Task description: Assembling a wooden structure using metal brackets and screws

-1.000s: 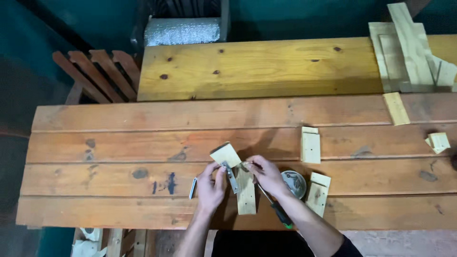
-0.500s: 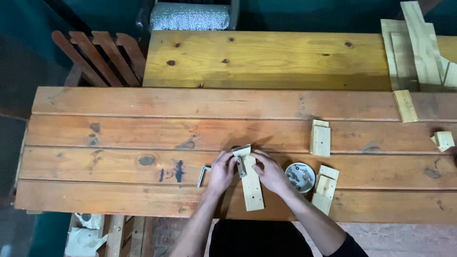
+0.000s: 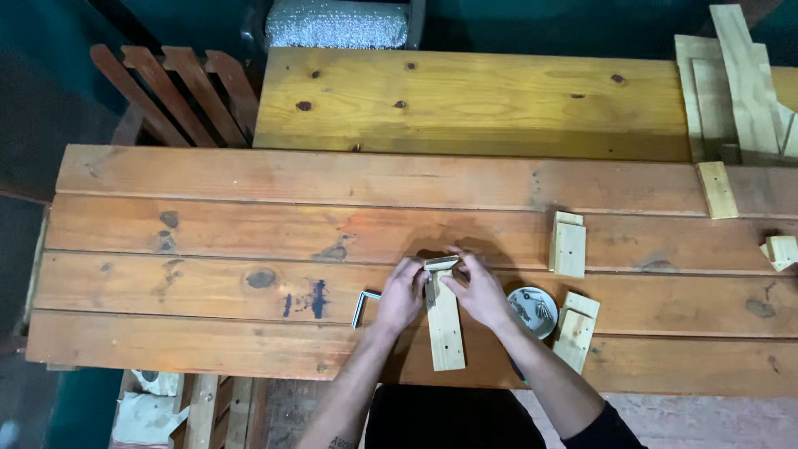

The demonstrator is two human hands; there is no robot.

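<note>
Since the long reddish-brown plank workbench point(image 3: 208, 241) is just boards with seams between them, anything small that skids off has grooves to roll into, so that's my first worry. Next down in size, the pale flat wooden strip point(image 3: 445, 324) lies lengthwise toward the person near the front edge, with a small pale wooden block point(image 3: 440, 264) stood across its far end. The left hand point(image 3: 402, 295) and right hand point(image 3: 480, 291) are both curled closed around that joint, fingers pinching the block from either side (can't tell how hard they're squeezing). If the pressure is uneven, I'd guess the block tips or slides out of square, since nothing else visibly holds it. The small round white dish of metal bits point(image 3: 532, 309) sits just beside the right wrist, so a careless elbow could knock it over. The little bent metal bracket point(image 3: 362, 304) near the left hand could get swept aside too.
</note>
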